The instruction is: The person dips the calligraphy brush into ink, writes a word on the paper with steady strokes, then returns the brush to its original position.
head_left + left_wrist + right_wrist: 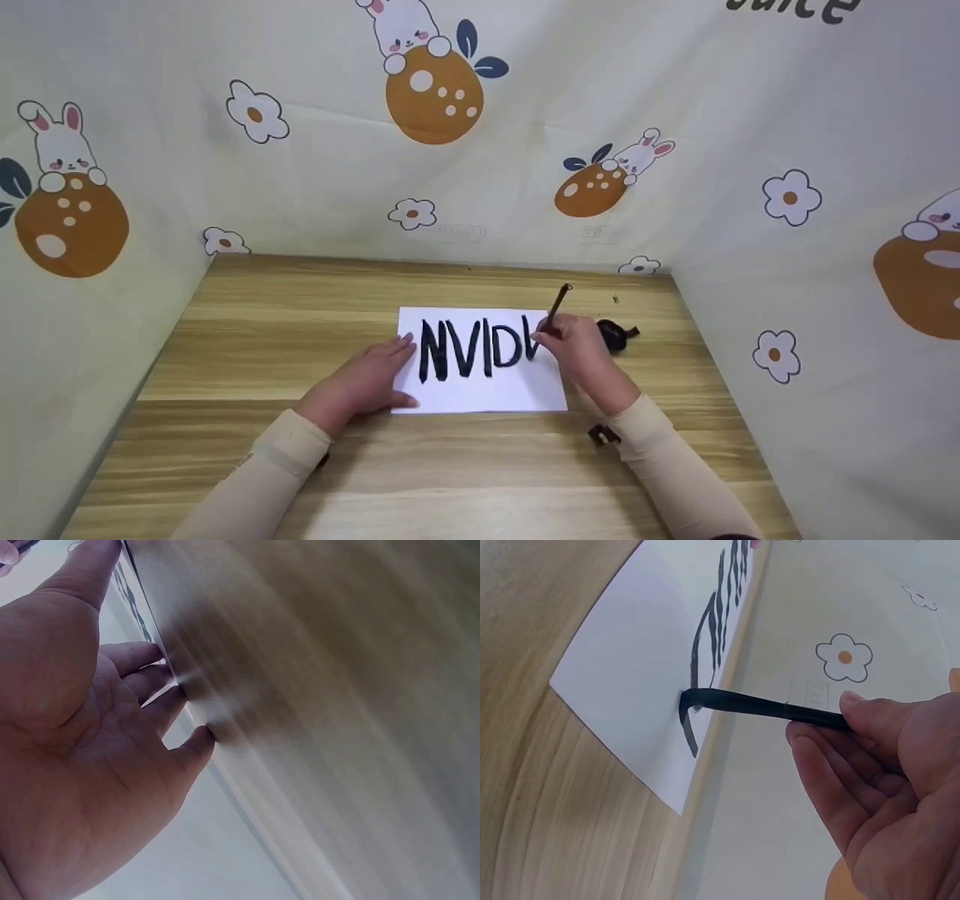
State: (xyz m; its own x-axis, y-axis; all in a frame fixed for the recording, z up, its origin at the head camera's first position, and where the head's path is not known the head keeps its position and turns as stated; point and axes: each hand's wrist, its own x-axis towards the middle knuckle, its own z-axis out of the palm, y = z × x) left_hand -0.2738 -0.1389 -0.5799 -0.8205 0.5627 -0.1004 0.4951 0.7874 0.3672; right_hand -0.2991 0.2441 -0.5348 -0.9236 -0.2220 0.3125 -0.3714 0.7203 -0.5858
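A white sheet of paper (480, 397) lies on the wooden table, bearing thick black letters (466, 349) that read N, V, I, D and a further slanted stroke near the right side. My right hand (581, 349) pinches a slim black brush (765, 706) between thumb and fingers. Its dark tip (686, 701) bends against the paper at that last stroke. On the sheet's left edge rests my left hand (371, 379), fingers spread and thumb near the lower corner. In the left wrist view the left hand's (112, 735) fingertips touch down along the edge.
Right of the right hand sits a small round black object (613, 336) with a short protruding part, partly hidden. A small dark item (602, 435) is by the right sleeve. Fabric walls (315, 187) printed with rabbits, oranges and flowers enclose the wooden table (247, 322) behind and at both sides.
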